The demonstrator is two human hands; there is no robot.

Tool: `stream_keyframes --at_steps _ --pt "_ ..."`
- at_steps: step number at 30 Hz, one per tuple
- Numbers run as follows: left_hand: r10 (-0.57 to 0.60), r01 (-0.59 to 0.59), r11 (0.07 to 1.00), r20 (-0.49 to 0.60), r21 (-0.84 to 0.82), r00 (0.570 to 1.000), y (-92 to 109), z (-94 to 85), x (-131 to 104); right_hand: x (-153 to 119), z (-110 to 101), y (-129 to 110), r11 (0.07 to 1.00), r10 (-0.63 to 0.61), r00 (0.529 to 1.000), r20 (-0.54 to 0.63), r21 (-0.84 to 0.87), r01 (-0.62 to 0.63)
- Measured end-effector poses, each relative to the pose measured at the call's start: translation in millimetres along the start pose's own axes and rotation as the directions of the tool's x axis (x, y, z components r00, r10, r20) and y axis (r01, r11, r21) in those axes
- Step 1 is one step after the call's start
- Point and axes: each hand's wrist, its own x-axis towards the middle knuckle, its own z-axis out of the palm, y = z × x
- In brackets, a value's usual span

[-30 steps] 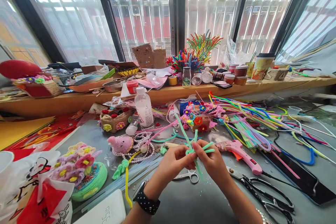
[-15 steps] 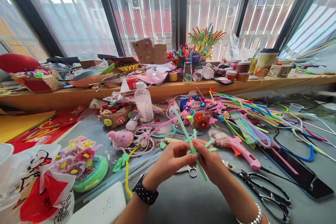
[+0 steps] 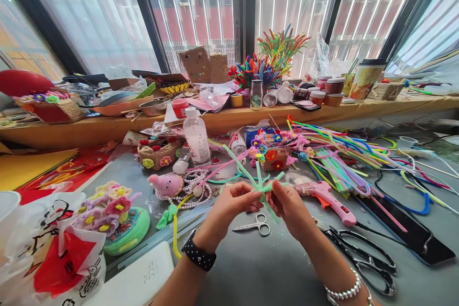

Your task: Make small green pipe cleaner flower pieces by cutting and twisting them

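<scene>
Light green pipe cleaners (image 3: 258, 180), crossed at a common centre with their ends spread out, are held above the grey table. My left hand (image 3: 236, 201) pinches them near the centre from the left, thumb and forefinger together. On the other side my right hand (image 3: 289, 205) has its fingers closed on the stems just right of the centre. Small silver scissors (image 3: 256, 226) lie on the table below and between my hands. A pink glue gun (image 3: 332, 201) rests to the right of my right hand, with large black-handled scissors (image 3: 362, 253) nearer to me.
A white box (image 3: 143, 272), a green pot of crochet flowers (image 3: 131, 232) and a plastic bag (image 3: 64, 258) stand at the left. Behind are a clear bottle (image 3: 196, 138), a pearl string (image 3: 201, 191) and flower baskets (image 3: 275, 158). Loose pipe cleaners (image 3: 337, 153) spread at the right.
The green pipe cleaners have turned, their long stem leaning further left. My right hand has shifted slightly right, and the small scissors now show fully between my hands.
</scene>
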Motion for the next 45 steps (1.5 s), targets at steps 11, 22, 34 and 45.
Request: stream_keyframes --at_steps 11,22,34,45 --pt "0.042 -0.081 0.937 -0.122 -0.339 0.992 0 -1.1 -1 2 -8 -1 0.923 -0.261 0.965 -0.005 -0.295 0.248" --pt "0.015 -0.057 0.953 -0.141 -0.297 0.99 -4 -4.5 2 0 -5 5 0.884 -0.4 0.911 -0.095 -0.303 0.356" --pt "0.005 -0.019 0.987 -0.09 -0.162 0.996 -3 -2.8 0 0 0 5 0.952 -0.249 0.961 -0.123 0.149 0.266" --pt "0.016 -0.029 0.996 -0.141 -0.089 0.99 -1 3.8 -2 3 2 11 0.961 -0.129 0.981 -0.143 0.227 0.159"
